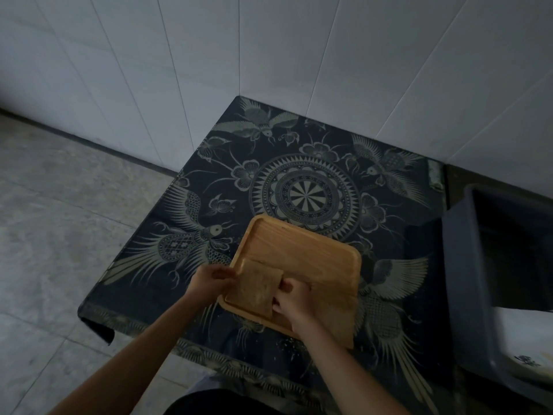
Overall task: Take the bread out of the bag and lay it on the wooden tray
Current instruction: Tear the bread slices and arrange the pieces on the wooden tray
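Bread slice [257,290] flat on wooden tray [302,253], left hand [209,281] and right hand [291,298] pinching opposite edges

Square bread slice [257,289] lies flat on wooden tray [302,250].

A dim corner of a home, likely a kitchen or eating nook
White tiled walls [209,55] meet over a small table with a bird-patterned cloth [305,187], on a grey stone-tile floor [59,220], a dark bin [493,265] alongside
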